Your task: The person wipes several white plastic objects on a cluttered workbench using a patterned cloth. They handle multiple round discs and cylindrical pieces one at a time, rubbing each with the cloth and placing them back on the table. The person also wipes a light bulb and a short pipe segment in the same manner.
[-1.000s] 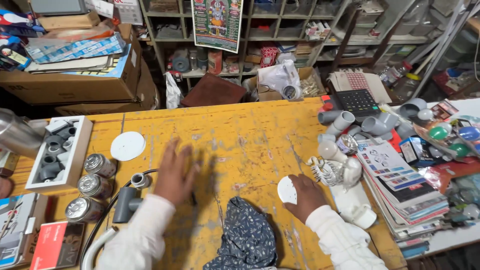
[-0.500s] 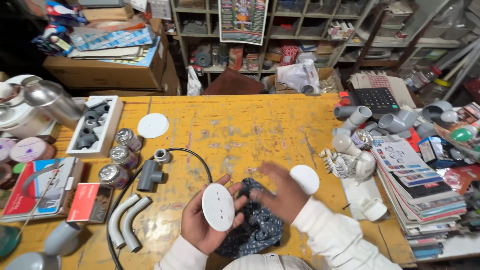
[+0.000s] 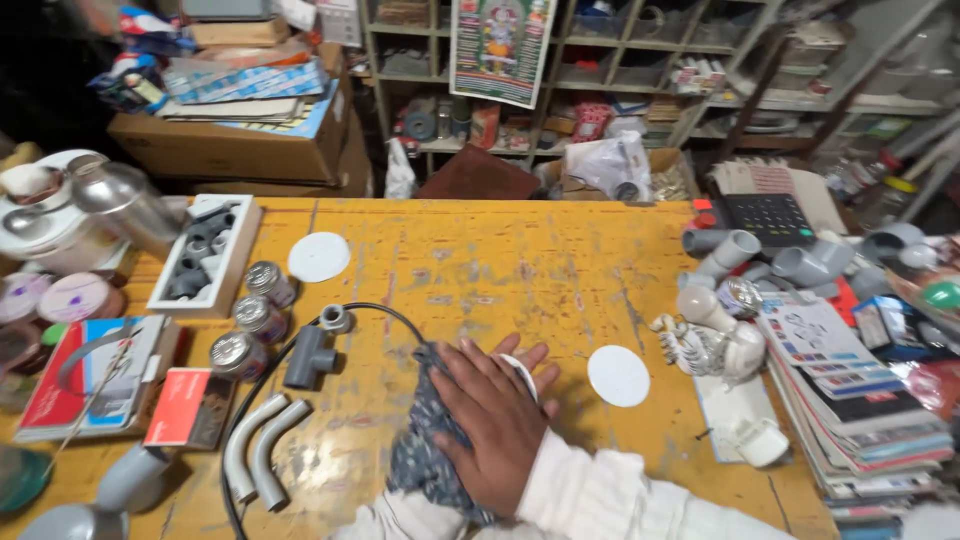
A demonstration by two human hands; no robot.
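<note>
The right hand (image 3: 495, 425) lies flat, palm down, on a dark patterned cloth (image 3: 425, 455) near the six o'clock edge of the yellow tabletop (image 3: 480, 265), its fingers (image 3: 470, 365) spread and pressing rather than curled around anything. Under them, at the hand's one o'clock side, fingertips (image 3: 530, 358) of the left hand (image 3: 525, 372) and the rim of a white disc (image 3: 516, 366) peek out; whether the left fingers grip the disc or only support it cannot be told, since the right hand and the cloth cover them. A second white disc (image 3: 618, 375) lies bare on the tabletop at three o'clock from the hands, near but apart, and a third white disc (image 3: 319, 257) lies at eleven o'clock, well apart. At nine o'clock a white tray (image 3: 165, 296) holds several grey pipe fittings (image 3: 200, 255) packed together. Just beside its three o'clock wall three metal tins (image 3: 258, 318) stand in a slanting row. Between the tins and the cloth lie a grey tee fitting (image 3: 308, 355) and a black cable (image 3: 370, 310) looping toward the cloth, with two grey pipe bends (image 3: 255, 460) at seven o'clock. At three o'clock a stack of magazines (image 3: 860, 400) rests by a heap of grey elbows (image 3: 760, 258).
</note>
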